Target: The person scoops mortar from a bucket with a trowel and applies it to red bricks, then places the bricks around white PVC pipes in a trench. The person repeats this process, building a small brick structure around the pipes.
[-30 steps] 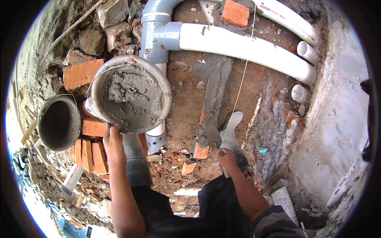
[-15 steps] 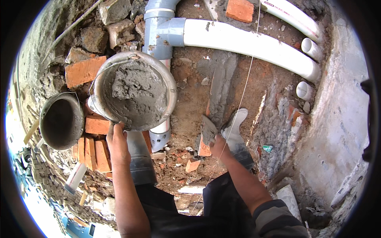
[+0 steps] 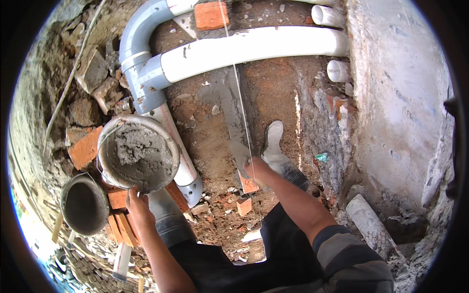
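Note:
My left hand grips the near rim of a round bucket filled with wet grey mortar. My right hand is closed on a trowel, its handle mostly hidden by the fingers. The slightly blurred trowel blade lies over the near end of a long strip of grey mortar. An orange brick shows at that end of the strip. Past my right hand runs a taut white string, stretching up along the strip.
A white pipe with grey fittings crosses the far side. Left of the mortar bucket stands a second, darker bucket beside stacked bricks. Rubber boots stand on the dirt. A rough wall rises at the right.
The view has swung, so the pipes and mortar strip appear further left. My right hand has moved the trowel slightly forward along the strip. My left hand keeps its grip on the bucket rim.

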Demonstrator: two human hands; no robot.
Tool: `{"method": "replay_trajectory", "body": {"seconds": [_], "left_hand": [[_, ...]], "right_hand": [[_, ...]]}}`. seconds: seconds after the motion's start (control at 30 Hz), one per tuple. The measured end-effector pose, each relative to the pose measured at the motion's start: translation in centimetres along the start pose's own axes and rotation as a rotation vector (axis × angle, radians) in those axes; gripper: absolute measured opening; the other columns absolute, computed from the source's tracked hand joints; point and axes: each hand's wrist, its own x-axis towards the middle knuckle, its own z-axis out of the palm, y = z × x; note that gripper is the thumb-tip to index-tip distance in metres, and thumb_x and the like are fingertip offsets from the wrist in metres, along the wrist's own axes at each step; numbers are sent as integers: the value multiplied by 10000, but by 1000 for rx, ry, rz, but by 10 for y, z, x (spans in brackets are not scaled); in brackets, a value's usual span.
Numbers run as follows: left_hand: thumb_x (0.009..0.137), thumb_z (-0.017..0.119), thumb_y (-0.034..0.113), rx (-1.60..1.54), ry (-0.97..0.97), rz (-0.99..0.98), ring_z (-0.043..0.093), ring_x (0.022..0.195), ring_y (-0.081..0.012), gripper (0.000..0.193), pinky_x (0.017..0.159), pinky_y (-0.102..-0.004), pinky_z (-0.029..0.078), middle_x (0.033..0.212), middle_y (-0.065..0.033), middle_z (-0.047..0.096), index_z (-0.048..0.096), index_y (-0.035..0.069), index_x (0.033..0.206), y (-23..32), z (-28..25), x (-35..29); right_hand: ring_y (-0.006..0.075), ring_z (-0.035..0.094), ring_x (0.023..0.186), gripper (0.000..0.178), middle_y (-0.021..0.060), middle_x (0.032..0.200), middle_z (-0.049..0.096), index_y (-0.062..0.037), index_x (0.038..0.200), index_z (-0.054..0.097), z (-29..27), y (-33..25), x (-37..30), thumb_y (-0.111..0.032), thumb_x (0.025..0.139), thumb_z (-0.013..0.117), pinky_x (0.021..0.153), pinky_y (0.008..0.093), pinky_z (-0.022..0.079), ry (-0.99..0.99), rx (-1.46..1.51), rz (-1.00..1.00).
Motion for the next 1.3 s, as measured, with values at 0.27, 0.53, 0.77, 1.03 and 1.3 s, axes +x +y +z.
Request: {"method": "replay_trajectory", "body": {"seconds": [0.27, 0.53, 0.77, 1.03, 1.3], "left_hand": [[952, 528, 307, 0, -34, -21, 498, 989, -157, 340, 887, -294, 408, 1175, -49, 552, 618, 59, 1166, -8, -6, 13], [918, 539, 295, 68, 43, -12, 494, 916, -120, 285, 813, -273, 396, 1044, -13, 586, 645, 83, 1077, 4, 13, 2], [903, 552, 269, -17, 108, -106, 497, 904, -125, 253, 800, -288, 395, 1019, -12, 590, 645, 86, 1051, 15, 20, -4], [903, 541, 196, -62, 55, -115, 489, 817, -127, 211, 729, -283, 394, 920, -29, 583, 651, 44, 997, 13, 13, 4], [905, 549, 244, -97, 9, -72, 414, 667, -73, 229, 581, -269, 331, 856, 3, 577, 645, 55, 991, 17, 10, 7]], "right_hand": [[324, 696, 643, 375, 197, 735, 669, 28, 1027, 671, 72, 89, -91, -327, 947, 584, 550, 435, 548, -232, 230, 24], [242, 574, 550, 357, 97, 707, 575, -39, 1020, 548, 30, 95, -108, -359, 1060, 394, 500, 430, 468, -65, 1264, 544], [126, 507, 519, 424, 29, 701, 546, -57, 1093, 553, -11, 40, -8, -425, 1074, 344, 465, 309, 429, -267, 1833, 476], [176, 496, 542, 389, 84, 706, 533, -15, 1043, 496, -202, -118, 55, -374, 1080, 352, 495, 318, 453, -235, 1798, -53], [172, 575, 540, 385, 101, 767, 607, -38, 1179, 574, -212, -60, -98, -385, 1014, 544, 479, 326, 489, 44, 1282, -18]]}}
